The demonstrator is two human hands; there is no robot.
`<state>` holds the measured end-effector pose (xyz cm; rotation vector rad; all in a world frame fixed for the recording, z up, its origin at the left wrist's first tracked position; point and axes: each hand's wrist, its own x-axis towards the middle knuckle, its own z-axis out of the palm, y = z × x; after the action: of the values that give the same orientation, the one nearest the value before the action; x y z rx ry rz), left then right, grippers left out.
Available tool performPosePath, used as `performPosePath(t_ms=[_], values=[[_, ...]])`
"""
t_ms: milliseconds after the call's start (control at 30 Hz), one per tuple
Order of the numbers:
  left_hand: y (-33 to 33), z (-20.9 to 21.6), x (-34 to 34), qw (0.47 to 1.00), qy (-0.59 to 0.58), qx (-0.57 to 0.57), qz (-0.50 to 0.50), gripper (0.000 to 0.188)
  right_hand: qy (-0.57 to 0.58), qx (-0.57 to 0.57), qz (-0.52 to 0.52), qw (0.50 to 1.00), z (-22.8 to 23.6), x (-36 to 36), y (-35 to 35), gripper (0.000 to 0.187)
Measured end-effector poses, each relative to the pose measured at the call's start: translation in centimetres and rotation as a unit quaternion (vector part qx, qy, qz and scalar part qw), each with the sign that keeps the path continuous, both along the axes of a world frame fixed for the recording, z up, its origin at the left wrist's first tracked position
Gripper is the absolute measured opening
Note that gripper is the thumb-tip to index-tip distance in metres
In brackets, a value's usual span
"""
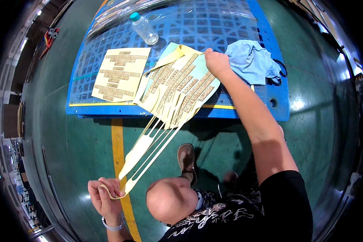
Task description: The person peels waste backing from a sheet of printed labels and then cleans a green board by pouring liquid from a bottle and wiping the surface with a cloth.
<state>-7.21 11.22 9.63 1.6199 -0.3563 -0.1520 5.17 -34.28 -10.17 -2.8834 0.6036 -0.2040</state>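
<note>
Low at the left, my left hand (pixel 105 195) is closed on one end of a pale yellow film (pixel 138 150). The film stretches in several taut strips, with slots between them, up to a sheet with rows of brown lettering (pixel 173 86). Light green backing shows along parts of that sheet, and a loose yellow band folds over its upper left. My right hand (pixel 217 62) pinches the sheet's upper right corner against the blue pallet (pixel 280 105). Left of it lies a second yellow sheet with brown lettering (pixel 123 72), flat and whole.
A clear bottle with a teal cap (pixel 144 29) stands behind the sheets. Light blue cloth (pixel 250 58) with dark loops lies right of my right hand. Clear plastic wrap (pixel 213 12) covers the pallet's far part. A yellow line (pixel 117 153) runs along the green floor.
</note>
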Motion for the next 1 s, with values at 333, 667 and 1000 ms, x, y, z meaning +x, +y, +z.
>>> performPosePath(t_ms=[333,667,1000], values=[[2.3,0.2,-0.7,0.999,0.012,0.015,0.031,0.022,-0.003,0.011,0.008,1.0,0.2,-0.2,-0.1,0.016],[4.4,1.7,-1.3,0.997,0.008,0.009,0.08,0.021,-0.014,0.011,0.009,1.0,-0.1,-0.2,-0.3,0.016],[8.0,-0.8,3.0,0.97,0.127,-0.159,0.136,0.025,-0.023,0.02,0.013,0.999,0.0,-0.3,-0.3,0.017]])
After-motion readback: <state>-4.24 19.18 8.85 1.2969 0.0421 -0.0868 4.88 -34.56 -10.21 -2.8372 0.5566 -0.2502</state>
